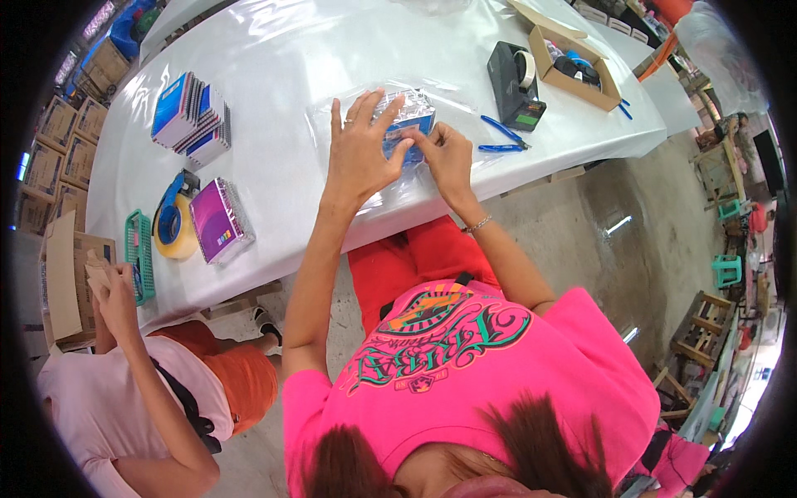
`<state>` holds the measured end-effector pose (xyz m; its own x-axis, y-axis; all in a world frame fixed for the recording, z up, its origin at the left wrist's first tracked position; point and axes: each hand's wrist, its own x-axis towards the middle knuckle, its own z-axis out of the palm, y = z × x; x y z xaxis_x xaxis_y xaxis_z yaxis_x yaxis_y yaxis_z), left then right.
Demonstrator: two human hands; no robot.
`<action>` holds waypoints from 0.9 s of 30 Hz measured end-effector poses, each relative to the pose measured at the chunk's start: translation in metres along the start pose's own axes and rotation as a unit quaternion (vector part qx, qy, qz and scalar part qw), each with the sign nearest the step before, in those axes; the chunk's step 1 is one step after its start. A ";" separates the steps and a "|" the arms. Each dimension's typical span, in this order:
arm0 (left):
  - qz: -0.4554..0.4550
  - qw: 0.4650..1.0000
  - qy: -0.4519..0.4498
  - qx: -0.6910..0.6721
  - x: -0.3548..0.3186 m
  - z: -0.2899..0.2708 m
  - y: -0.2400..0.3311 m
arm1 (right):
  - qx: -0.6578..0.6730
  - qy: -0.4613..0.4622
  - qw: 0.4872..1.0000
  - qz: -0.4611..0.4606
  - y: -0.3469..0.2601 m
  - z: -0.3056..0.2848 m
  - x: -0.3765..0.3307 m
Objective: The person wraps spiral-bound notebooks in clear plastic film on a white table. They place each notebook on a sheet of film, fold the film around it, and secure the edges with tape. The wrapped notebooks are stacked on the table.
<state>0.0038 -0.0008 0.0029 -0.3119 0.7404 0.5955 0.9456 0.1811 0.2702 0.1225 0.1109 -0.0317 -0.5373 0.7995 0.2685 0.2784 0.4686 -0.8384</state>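
A blue-covered spiral notebook (422, 124), perhaps more than one stacked, lies on the table inside clear plastic film (320, 124) that spreads out around it. My left hand (361, 153) rests over its left part, fingers stretched out and thumb pointing toward the right hand. At the notebook's near right corner, my right hand (448, 162) has thumb and forefinger pinched together on the film. Its other fingers are curled in. Blue-handled nippers (504, 137) lie just right of that hand.
A black tape dispenser (515, 87) and an open cardboard box (577, 70) with small items stand at the right. Stacked notebooks (191, 116), a purple notebook (220, 220), a tape gun (176, 224) and a green basket (139, 257) are left. A co-worker (141, 373) holds cardboard.
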 end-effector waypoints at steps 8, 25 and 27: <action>-0.034 0.986 -0.157 -0.034 0.058 -0.004 0.010 | 0.196 -0.348 0.894 0.201 0.013 -0.005 -0.024; -0.204 0.812 0.044 -0.545 -0.025 0.043 -0.011 | 0.282 -0.380 0.879 -0.055 0.027 -0.013 0.068; -0.225 0.782 0.052 -0.579 -0.021 0.035 -0.006 | 0.315 -0.391 0.864 -0.036 0.018 -0.016 0.063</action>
<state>0.0083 0.0056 -0.0378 -0.6523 0.7027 0.2842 0.0386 -0.3436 0.9383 0.1060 0.1755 -0.0222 -0.9775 0.1624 0.1346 -0.1345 0.0118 -0.9908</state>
